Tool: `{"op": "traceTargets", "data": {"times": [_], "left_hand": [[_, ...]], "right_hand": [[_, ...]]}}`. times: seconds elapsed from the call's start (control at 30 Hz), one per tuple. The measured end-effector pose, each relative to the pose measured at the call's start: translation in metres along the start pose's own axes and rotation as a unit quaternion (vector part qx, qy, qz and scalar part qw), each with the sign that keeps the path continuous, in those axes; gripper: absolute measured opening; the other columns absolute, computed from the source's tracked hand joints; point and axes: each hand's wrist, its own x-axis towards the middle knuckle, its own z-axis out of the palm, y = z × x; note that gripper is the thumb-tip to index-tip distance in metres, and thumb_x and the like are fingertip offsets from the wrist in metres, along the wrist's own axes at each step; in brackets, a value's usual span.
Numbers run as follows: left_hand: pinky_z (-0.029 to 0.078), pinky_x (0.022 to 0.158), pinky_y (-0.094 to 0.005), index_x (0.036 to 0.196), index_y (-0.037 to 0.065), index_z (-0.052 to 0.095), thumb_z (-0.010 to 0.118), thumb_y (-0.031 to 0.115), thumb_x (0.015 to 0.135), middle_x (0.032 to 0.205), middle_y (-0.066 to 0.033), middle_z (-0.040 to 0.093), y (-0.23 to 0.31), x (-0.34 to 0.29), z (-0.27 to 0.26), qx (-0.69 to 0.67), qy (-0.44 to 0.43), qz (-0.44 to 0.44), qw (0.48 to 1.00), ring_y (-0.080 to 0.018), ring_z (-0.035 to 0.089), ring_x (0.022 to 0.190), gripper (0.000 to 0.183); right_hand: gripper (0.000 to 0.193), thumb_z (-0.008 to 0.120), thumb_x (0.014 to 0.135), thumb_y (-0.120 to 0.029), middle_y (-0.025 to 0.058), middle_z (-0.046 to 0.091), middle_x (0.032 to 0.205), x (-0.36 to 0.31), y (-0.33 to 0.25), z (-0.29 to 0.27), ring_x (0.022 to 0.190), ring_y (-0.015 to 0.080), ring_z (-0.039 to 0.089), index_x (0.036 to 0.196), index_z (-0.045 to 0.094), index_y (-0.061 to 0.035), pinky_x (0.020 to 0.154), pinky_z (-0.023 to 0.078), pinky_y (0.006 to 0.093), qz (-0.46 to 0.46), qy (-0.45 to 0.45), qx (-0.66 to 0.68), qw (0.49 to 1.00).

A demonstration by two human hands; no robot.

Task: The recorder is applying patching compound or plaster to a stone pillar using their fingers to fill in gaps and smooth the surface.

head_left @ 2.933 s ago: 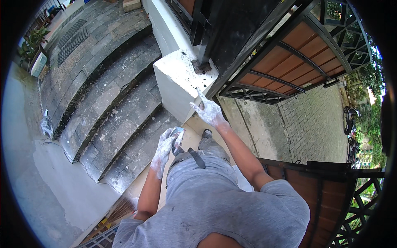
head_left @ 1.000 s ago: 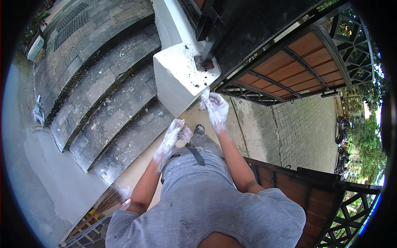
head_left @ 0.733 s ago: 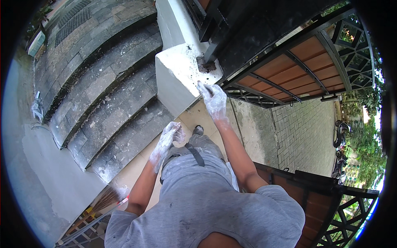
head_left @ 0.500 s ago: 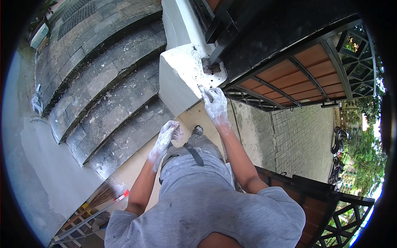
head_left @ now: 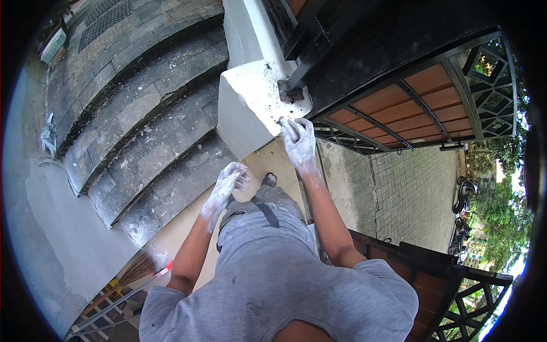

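Note:
My right hand (head_left: pixel 299 145), coated in white powder or plaster, reaches to the near edge of a white-topped low wall (head_left: pixel 262 94). Its fingers are bent and closed together, with a small dark spot at their tips; what they hold, if anything, is too small to make out. Lower and to the left, my left hand (head_left: pixel 228 187) hovers in front of my trousers, just as white. Its fingers curl loosely with gaps between them and nothing visible in them. Dark specks lie on the wall's top, around the foot of a black metal post (head_left: pixel 297 77).
Grey stone steps (head_left: pixel 148 108) curve away on the left. A black gate with brown panels (head_left: pixel 421 105) stands to the right, above paving (head_left: pixel 413 194). At lower left are a broom (head_left: pixel 139 268) and a metal frame (head_left: pixel 114 308). Beige tiles (head_left: pixel 279 157) lie underfoot.
Both hands have shifted only slightly: the right fingers have moved a little to the right along the wall's edge, and the left hand is a touch higher and farther left.

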Motion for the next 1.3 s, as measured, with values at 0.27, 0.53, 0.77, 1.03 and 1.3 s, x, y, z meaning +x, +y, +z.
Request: {"op": "traceTargets", "data": {"times": [0.27,0.53,0.77,1.03,1.3], "left_hand": [[0.046,0.059,-0.0270,0.100,0.006,0.055,0.052,0.019,0.095,0.078,-0.0065,0.061,0.002,-0.001,0.001,0.008,-0.001,0.006,1.000,-0.0147,0.060,0.066,0.015],[0.046,0.058,-0.0267,0.097,0.006,0.055,0.053,0.019,0.095,0.077,-0.0060,0.061,0.000,-0.008,-0.003,-0.017,0.019,0.005,1.000,-0.0141,0.060,0.065,0.013],[0.045,0.058,-0.0255,0.096,0.008,0.056,0.054,0.020,0.095,0.077,-0.0053,0.062,-0.007,-0.006,-0.005,-0.008,0.025,-0.007,1.000,-0.0135,0.060,0.065,0.012],[0.045,0.059,-0.0265,0.097,0.008,0.056,0.051,0.016,0.094,0.077,-0.0058,0.062,-0.011,-0.004,-0.002,-0.003,0.026,0.002,1.000,-0.0142,0.060,0.065,0.010],[0.046,0.058,-0.0255,0.097,0.008,0.055,0.052,0.020,0.096,0.078,-0.0053,0.061,-0.022,-0.001,0.005,0.005,0.012,0.016,1.000,-0.0134,0.061,0.065,0.013]], "right_hand": [[0.019,0.067,0.081,-0.004,0.0146,0.059,0.090,0.000,0.003,0.009,0.082,0.0292,0.060,0.100,0.065,-0.0012,0.075,0.049,0.0381,-0.111,0.059,-0.022,0.992],[0.027,0.058,0.086,-0.001,0.0130,0.057,0.097,-0.004,0.004,0.008,0.094,0.0272,0.054,0.112,0.066,-0.0048,0.082,0.048,0.0373,-0.109,0.029,-0.041,0.993],[0.028,0.056,0.088,-0.001,0.0121,0.059,0.096,-0.016,0.012,-0.002,0.085,0.0272,0.051,0.114,0.064,-0.0060,0.079,0.047,0.0383,-0.084,-0.034,-0.033,0.995],[0.031,0.056,0.087,-0.001,0.0107,0.058,0.106,-0.002,0.009,0.005,0.089,0.0280,0.051,0.117,0.062,-0.0066,0.083,0.047,0.0381,-0.170,-0.041,-0.093,0.980],[0.032,0.056,0.086,0.000,0.0139,0.054,0.093,0.003,0.009,0.013,0.084,0.0276,0.053,0.116,0.065,-0.0081,0.079,0.047,0.0394,-0.157,-0.005,-0.019,0.987]]}}
